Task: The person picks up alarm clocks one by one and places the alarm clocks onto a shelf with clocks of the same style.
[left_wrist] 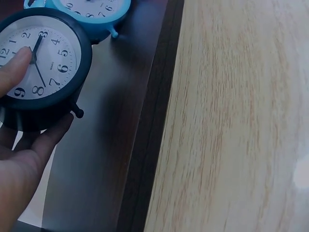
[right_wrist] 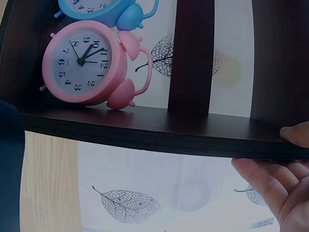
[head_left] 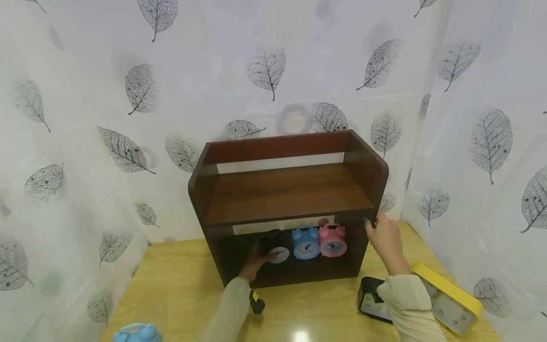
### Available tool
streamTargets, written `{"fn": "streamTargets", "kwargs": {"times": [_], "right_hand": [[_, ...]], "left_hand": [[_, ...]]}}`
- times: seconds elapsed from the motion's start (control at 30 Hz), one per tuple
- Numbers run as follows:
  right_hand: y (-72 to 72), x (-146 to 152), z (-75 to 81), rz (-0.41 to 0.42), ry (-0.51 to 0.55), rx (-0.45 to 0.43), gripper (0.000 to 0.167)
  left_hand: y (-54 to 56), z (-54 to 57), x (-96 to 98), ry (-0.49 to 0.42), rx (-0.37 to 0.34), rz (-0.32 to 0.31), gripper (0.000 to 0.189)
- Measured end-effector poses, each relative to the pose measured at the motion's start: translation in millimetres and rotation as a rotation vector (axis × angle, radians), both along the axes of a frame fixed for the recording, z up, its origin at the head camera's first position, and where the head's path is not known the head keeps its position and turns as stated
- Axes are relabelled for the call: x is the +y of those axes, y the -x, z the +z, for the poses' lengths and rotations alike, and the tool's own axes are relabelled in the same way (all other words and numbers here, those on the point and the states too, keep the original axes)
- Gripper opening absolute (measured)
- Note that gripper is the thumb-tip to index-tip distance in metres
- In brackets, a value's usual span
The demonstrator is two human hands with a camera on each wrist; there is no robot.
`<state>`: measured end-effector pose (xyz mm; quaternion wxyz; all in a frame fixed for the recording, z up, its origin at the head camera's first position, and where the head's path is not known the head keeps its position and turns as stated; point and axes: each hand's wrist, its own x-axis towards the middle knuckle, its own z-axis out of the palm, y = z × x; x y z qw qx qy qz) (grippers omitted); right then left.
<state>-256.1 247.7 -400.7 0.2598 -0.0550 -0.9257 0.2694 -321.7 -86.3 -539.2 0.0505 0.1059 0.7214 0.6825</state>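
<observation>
My left hand (head_left: 254, 262) grips a black twin-bell alarm clock (left_wrist: 43, 63), thumb across its white dial and fingers under its body. That clock is in the lower compartment of a dark brown two-tier shelf (head_left: 290, 190), left of a blue alarm clock (head_left: 306, 243). On the blue clock's right stands a pink alarm clock (right_wrist: 81, 62), close against it. My right hand (head_left: 386, 237) holds the shelf's right side panel (right_wrist: 145, 135) near its front edge, the thumb inside and the fingers outside.
A black clock (head_left: 371, 300) and a yellow rectangular clock (head_left: 453, 299) lie on the wooden table (head_left: 179, 275) by my right forearm. Another light blue alarm clock (head_left: 137, 333) shows at the front left. Leaf-patterned curtain (head_left: 85, 95) hangs behind the shelf and at both sides.
</observation>
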Motion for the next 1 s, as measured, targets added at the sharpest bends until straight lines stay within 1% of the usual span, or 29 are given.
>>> {"fn": "streamTargets", "kwargs": {"times": [0.13, 0.33, 0.5, 0.73, 0.9, 1.0], "right_hand": [[1.3, 1, 0.6, 0.001, 0.001, -0.009, 0.026], [1.0, 1, 0.5, 0.001, 0.004, -0.017, 0.026], [0.8, 0, 0.7, 0.000, -0.002, -0.012, 0.026], [0.8, 0, 0.9, 0.002, -0.001, -0.016, 0.027], [0.4, 0, 2.0, 0.002, 0.001, -0.014, 0.028], [0.8, 1, 2.1, 0.000, -0.002, -0.015, 0.028]], "left_hand": [[1.9, -1.3, 1.6, 0.004, -0.020, -0.003, 0.054], [7.8, -9.5, 1.4, -0.009, -0.037, -0.012, 0.058], [12.3, -13.7, 1.4, -0.012, -0.020, -0.029, 0.058], [14.9, -14.1, 3.1, 0.014, 0.015, -0.040, 0.055], [17.2, -14.8, 2.7, -0.002, -0.037, -0.053, 0.060], [18.7, -15.2, 2.1, -0.012, -0.049, -0.079, 0.064]]}}
